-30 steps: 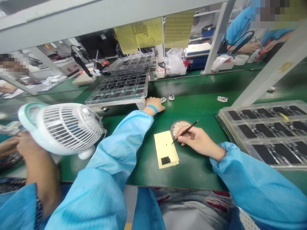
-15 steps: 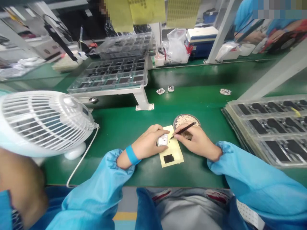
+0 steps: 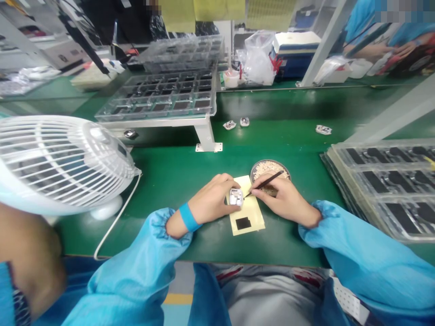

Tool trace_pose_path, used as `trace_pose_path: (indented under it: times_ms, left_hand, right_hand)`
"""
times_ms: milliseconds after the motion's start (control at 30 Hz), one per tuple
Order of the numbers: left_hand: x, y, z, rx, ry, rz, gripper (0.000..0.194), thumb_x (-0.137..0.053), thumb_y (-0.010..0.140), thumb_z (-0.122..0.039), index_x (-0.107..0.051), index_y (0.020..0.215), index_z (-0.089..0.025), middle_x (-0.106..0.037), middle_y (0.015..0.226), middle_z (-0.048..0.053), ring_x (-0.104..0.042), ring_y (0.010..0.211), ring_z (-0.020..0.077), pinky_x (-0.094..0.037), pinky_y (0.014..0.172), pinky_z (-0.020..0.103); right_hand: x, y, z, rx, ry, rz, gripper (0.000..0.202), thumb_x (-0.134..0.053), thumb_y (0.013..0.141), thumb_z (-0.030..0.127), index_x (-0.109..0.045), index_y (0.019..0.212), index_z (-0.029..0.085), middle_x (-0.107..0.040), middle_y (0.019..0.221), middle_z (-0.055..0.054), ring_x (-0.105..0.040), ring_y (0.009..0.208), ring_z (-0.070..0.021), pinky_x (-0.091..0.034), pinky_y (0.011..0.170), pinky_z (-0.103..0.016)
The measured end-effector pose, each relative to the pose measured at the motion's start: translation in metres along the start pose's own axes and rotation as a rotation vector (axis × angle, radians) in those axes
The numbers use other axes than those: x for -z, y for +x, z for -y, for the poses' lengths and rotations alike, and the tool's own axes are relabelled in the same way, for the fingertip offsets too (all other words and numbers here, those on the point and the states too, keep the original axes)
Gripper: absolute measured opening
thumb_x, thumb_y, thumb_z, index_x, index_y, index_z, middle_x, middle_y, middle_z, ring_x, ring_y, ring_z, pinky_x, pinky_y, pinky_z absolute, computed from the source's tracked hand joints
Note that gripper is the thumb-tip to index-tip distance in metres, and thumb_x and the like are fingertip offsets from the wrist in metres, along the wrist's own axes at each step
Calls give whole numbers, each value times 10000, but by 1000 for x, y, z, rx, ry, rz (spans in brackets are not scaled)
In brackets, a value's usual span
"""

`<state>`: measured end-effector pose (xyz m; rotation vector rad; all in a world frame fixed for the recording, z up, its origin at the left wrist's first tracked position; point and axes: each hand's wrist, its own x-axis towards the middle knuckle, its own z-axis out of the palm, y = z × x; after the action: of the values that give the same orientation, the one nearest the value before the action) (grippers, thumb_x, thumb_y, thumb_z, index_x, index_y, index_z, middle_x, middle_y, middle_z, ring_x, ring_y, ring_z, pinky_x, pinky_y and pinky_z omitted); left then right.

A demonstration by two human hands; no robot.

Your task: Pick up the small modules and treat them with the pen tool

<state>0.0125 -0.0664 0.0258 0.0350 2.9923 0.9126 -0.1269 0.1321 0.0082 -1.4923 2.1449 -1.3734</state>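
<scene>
Left hand [image 3: 212, 199] had the part [image 3: 236, 197], a small white shell, pinched between thumb and fingers over the left side of the sheet [image 3: 253, 210]; couldn't tell if it touched the paper. Right hand [image 3: 285, 199] held the tool [image 3: 270, 180] in a pen grip, dark, slim, tweezer-like; couldn't see whether its tips gripped anything. Change over the last second: left hand went from reaching by the rack foot to holding the part next to the tool, and the part's face now showed more detail. Tool tip had shifted from by the small dark speck on the sheet to just beside the part's right edge. Speck no longer made out, so carried or just hidden, no telling. Read: both hands were now on one spot, one steadying, one doing the fine work. Black patch [image 3: 243, 223] sat on the sheet's near end, same as before. Dish [image 3: 252, 170] of pale bits lay behind the right fingers, partly covered. Further out, fan [image 3: 61, 163] on the left, stacked trays [image 3: 377, 196] on the right. Past those, rack [image 3: 205, 133] with its foot on the bench [image 3: 163, 181], and three loose white pieces [image 3: 244, 122] beyond, two together, one off right.
</scene>
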Motion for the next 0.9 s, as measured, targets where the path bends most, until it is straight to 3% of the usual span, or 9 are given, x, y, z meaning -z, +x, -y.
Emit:
trace_pose_path:
  times_ms: [167,333,433,633,900]
  left_hand:
    - [-2,3,-4,47,-139,-81,415,-783,707,-291,-584,1064,-215,-607,1051,48,-572,984,238,-468,866,379]
    - [-13,9,-17,220,-756,-62,506,-775,698,-202,-454,1089,-212,-617,888,-4,-587,729,127,-431,590,227]
    - [-21,12,-23,256,-964,-57,516,-809,668,-187,-470,1056,-199,-617,871,-7,-605,737,114,-459,611,212]
    - [-32,15,-25,294,-998,-173,231,-680,831,-276,-540,980,-168,-639,787,10,-620,645,117,-522,563,231]
    - [-35,15,-24,308,-962,-219,195,-685,816,-208,-603,981,-146,-705,831,46,-688,675,137,-564,604,241]
  right_hand:
    - [14,-1,9,39,53,-145,65,-709,857,215,-693,918,227,-715,948,-37,-668,946,-209,-526,901,-395]
    - [26,-4,15,110,150,-305,130,-719,831,151,-668,920,230,-699,931,-56,-666,937,-232,-525,897,-440]
    - [25,-6,16,140,191,-296,157,-717,822,123,-664,925,230,-695,918,-57,-665,927,-236,-527,898,-456]
    - [23,-6,16,144,150,-268,158,-720,821,124,-673,931,227,-693,922,-51,-661,929,-227,-533,906,-452]
    - [22,-7,14,150,-14,-159,178,-708,844,169,-707,986,276,-738,969,-35,-650,1004,-252,-503,981,-487]
